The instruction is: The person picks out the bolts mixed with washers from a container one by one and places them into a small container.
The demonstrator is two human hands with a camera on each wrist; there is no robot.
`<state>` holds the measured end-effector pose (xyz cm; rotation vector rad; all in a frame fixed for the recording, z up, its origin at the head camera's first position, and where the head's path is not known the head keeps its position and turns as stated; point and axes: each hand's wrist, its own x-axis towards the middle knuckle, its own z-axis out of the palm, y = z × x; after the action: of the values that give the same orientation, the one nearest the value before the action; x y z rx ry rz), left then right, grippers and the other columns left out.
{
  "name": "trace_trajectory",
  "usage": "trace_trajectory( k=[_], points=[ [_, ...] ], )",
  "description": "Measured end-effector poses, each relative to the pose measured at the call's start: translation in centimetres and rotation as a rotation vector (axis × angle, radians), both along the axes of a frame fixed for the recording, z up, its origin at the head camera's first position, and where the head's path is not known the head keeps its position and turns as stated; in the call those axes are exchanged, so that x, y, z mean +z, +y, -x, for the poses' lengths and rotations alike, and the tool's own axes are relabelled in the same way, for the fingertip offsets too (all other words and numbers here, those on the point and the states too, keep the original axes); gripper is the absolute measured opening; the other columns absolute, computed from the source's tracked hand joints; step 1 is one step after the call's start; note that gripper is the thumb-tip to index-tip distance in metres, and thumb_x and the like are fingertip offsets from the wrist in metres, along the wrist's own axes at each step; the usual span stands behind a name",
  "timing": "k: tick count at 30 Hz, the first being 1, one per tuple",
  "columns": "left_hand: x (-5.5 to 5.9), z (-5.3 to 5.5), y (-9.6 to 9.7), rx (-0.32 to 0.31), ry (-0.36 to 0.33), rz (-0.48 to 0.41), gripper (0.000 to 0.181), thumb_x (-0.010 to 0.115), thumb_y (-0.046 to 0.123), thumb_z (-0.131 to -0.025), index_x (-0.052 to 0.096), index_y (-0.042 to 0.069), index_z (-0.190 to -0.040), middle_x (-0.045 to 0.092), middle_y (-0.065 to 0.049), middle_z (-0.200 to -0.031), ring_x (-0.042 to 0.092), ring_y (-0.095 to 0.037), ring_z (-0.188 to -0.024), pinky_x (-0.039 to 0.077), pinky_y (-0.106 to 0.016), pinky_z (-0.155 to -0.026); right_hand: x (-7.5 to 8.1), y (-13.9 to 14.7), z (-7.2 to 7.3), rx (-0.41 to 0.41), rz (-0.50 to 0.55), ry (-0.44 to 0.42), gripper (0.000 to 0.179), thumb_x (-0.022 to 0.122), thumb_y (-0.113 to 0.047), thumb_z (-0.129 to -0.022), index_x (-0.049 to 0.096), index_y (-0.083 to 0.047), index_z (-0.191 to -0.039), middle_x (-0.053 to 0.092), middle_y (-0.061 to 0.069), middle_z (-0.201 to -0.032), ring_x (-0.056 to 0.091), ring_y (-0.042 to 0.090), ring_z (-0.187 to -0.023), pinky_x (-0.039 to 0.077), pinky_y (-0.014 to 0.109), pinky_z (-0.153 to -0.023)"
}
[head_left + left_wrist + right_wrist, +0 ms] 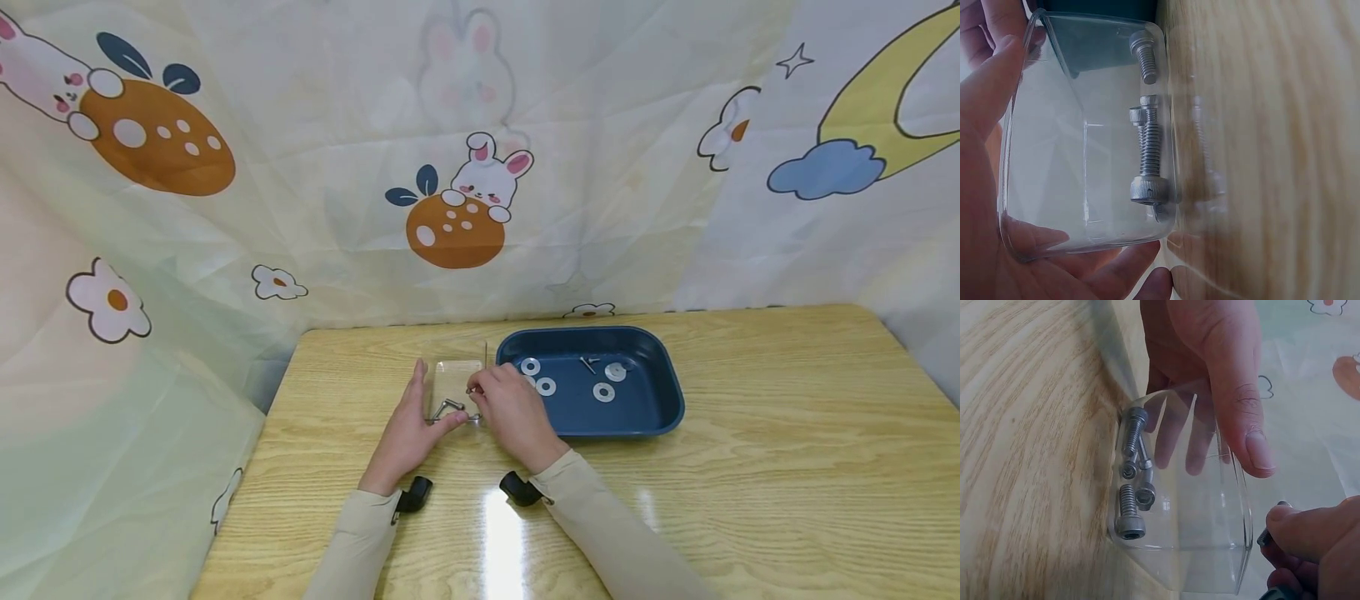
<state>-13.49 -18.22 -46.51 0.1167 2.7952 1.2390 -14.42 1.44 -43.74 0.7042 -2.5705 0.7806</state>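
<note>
- Clear box (1210, 519): see-through, rounded corners, just below centre of head frame; steel bolts (1149, 150) inside, knurled cylindrical heads, threaded shanks.
- Left hand (408, 437): not clenched, fingers straight against box wall.
- Right hand (519, 417): pinching small threaded screw (1264, 538) beside box rim, lower right of right-wrist frame.
- Dark blue tray (645, 400): rounded rectangle, right of centre; flat ring washers (611, 396), thin screws (587, 365) inside.
- Table (750, 467): glossy, pale woodgrain.

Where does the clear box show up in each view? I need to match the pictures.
Head: the clear box is just below and left of centre, between the left hand and the blue tray.
Left wrist: large, across most of the left half.
Right wrist: middle to lower middle.
Shared landmark: the metal screws inside it, visible in all three.
</note>
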Motion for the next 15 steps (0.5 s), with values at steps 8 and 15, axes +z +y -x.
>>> trace_trajectory(
  k=[8,15],
  points=[
    [-0.11,-0.01,0.01,-0.012,0.003,0.0,0.114,0.075,0.055,-0.086,0.0,0.017,-0.163,0.011,-0.002,-0.167,0.019,-0.032,-0.15,0.025,-0.057,-0.117,-0.42,0.1,-0.08,0.018,-0.034,0.025,0.006,0.076,-0.014,-0.092,0.072,-0.014,-0.097,0.07,-0.003,-0.094,0.058,0.016,-0.087,0.051,0.032,-0.074],
    [-0.09,0.11,0.05,-0.009,0.009,-0.004,0.114,0.075,0.055,-0.086,0.001,0.016,-0.163,0.012,-0.002,-0.168,0.019,-0.033,-0.15,0.025,-0.057,-0.116,-0.29,0.21,0.07,0.039,-0.041,0.006,0.005,0.075,-0.013,-0.092,0.073,-0.013,-0.097,0.071,-0.001,-0.097,0.058,0.017,-0.09,0.051,0.033,-0.077]
  ],
)
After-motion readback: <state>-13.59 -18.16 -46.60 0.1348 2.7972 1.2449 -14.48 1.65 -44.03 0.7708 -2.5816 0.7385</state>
